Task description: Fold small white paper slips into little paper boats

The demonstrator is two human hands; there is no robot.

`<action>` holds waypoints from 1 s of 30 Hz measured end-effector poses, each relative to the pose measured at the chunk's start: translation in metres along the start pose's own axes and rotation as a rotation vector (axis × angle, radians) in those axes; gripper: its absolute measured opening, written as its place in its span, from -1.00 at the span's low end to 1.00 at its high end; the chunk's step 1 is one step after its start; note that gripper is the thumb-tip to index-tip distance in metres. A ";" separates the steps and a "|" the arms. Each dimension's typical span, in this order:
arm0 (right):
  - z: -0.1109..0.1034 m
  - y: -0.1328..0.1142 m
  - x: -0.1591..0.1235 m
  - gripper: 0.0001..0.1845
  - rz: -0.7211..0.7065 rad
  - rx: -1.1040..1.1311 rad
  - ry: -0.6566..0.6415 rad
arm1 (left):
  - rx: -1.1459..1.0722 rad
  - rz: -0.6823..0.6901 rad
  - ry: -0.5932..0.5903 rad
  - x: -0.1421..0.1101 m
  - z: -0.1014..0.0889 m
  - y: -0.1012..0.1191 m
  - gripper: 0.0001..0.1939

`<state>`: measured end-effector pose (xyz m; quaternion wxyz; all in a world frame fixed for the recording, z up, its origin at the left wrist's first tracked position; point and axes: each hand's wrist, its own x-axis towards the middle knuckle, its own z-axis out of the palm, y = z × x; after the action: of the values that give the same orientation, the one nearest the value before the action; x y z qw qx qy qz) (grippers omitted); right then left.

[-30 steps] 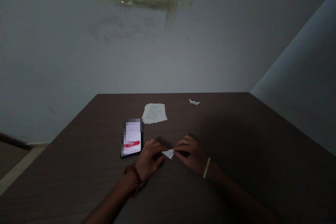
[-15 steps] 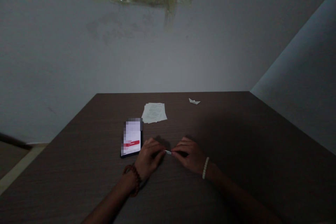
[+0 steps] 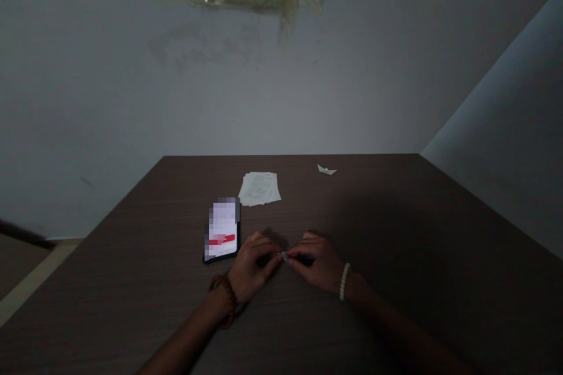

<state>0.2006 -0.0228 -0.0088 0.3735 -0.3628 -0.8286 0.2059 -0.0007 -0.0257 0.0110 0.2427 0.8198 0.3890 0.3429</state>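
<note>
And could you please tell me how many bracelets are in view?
2: a brown beaded bracelet on the wrist behind the left hand, and a pale beaded bracelet on the wrist behind the right hand. No others show.

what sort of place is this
Probably a plain indoor room, perhaps at home, though that is hard to tell: a dark wood-look table stands before a stained, bare-painted wall, with a phone and loose printed sheets on it.
</note>
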 end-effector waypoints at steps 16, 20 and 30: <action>0.003 0.000 -0.002 -0.88 0.035 0.027 0.015 | -0.014 -0.020 0.002 0.001 0.001 0.002 -0.89; 0.007 0.000 -0.002 -0.88 0.028 -0.010 0.033 | -0.014 -0.039 0.016 0.001 0.002 0.001 -0.90; 0.012 0.000 -0.002 -0.87 0.067 -0.030 0.070 | 0.124 -0.003 0.043 -0.002 0.008 0.003 -0.91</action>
<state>0.1924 -0.0247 -0.0173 0.3898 -0.4030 -0.8052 0.1932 0.0058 -0.0301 0.0073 0.1836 0.8250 0.4159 0.3356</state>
